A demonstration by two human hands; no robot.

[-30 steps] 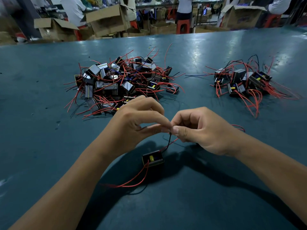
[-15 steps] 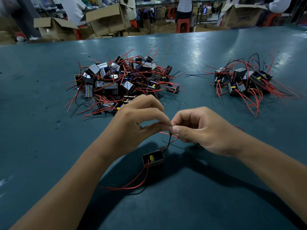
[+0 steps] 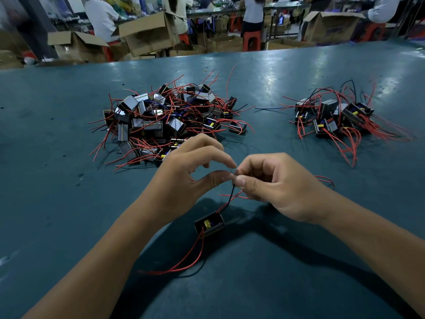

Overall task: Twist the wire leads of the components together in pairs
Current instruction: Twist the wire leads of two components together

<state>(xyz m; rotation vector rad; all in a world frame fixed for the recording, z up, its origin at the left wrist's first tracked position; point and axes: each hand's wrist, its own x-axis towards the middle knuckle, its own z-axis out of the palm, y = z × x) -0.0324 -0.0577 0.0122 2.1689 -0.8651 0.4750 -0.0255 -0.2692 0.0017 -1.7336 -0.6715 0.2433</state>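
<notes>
A small black component with a yellow core lies on the teal table just below my hands. A black and a red wire lead rise from it to my fingertips. My right hand pinches the lead ends between thumb and forefinger. My left hand meets it there, thumb and forefinger tips at the same lead ends, the other fingers arched above. Two more red leads trail from the component toward me.
A large heap of like components with red wires lies beyond my left hand. A smaller pile sits at the right. Past the table's far edge stand cardboard boxes, stools and people.
My left hand's fingers have opened out a little around the pinch. The leads between component and fingertips have shifted slightly. The component stays where it was.
</notes>
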